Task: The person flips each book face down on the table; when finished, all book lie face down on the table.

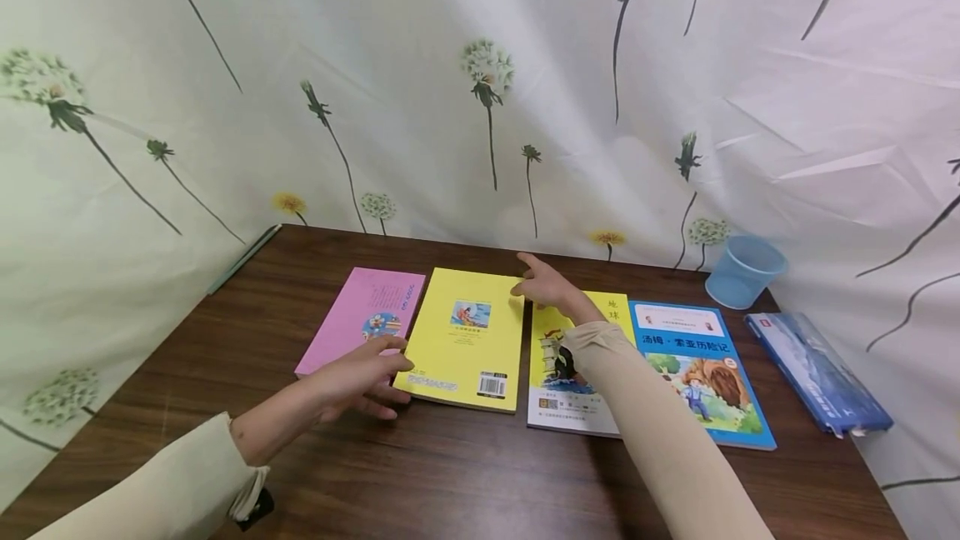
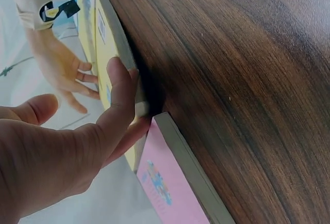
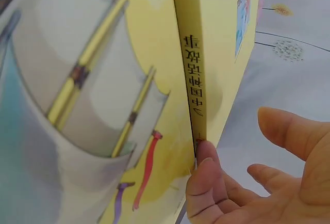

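Note:
A yellow book [image 1: 457, 357] lies back cover up, with a small picture and a barcode on it. At its lower left corner my left hand [image 1: 356, 382] reaches in with fingers spread; in the left wrist view a fingertip [image 2: 117, 69] rests at the book's edge and the thumb stands apart. My right hand [image 1: 551, 283] is at the upper right corner. Seen from the right wrist, its fingers [image 3: 203, 182] touch the end of the printed spine [image 3: 193, 74], thumb held away. To the left lies a pink book [image 1: 330, 327], to the right a yellow-and-white book [image 1: 551, 407] with a ship picture.
A blue storybook [image 1: 678, 317] adjoins the ship book, partly behind the right sleeve. Further right are a thick dark blue book [image 1: 817, 373] and a light blue plastic cup [image 1: 742, 273]. The brown wooden table [image 1: 450, 473] meets a dandelion-print curtain [image 1: 420, 107] at the back.

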Available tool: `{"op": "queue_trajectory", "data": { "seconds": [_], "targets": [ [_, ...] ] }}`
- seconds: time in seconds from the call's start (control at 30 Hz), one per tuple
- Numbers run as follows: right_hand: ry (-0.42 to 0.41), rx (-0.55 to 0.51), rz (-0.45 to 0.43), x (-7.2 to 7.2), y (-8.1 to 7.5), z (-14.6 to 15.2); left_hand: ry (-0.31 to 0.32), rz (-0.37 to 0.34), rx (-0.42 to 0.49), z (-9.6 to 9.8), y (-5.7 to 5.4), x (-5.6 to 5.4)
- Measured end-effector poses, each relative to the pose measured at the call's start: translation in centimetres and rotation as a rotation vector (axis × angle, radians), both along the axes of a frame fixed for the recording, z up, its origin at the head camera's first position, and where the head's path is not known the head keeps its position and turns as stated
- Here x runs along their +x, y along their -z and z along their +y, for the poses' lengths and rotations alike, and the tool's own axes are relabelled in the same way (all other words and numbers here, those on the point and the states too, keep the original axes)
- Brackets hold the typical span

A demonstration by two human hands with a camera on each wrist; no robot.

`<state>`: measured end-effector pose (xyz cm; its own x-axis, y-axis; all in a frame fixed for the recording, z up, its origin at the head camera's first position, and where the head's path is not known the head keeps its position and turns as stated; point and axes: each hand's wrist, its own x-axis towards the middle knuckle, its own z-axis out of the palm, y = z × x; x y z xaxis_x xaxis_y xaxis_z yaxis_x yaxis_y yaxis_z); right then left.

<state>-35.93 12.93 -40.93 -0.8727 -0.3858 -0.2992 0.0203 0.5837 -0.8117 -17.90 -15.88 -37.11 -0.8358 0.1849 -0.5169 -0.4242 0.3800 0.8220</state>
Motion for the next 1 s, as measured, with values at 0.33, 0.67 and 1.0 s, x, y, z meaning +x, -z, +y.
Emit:
{"op": "queue_trajectory", "data": {
  "seconds": [0.33,0.67,1.0],
  "targets": [
    [0.014,-0.015,-0.01,0.3,-0.19,0.4,0.012,-0.004,0.011,0.63,-0.03,0.27],
    [-0.016,-0.009,-0.004,0.33,0.2,0.34,0.007,-0.011,0.022,0.88,-0.2,0.69],
    [-0.058,0.007,-0.011,0.48,-0.04,0.3,0.02,-0.014,0.034,0.75,-0.53,1.0]
  ]
}}
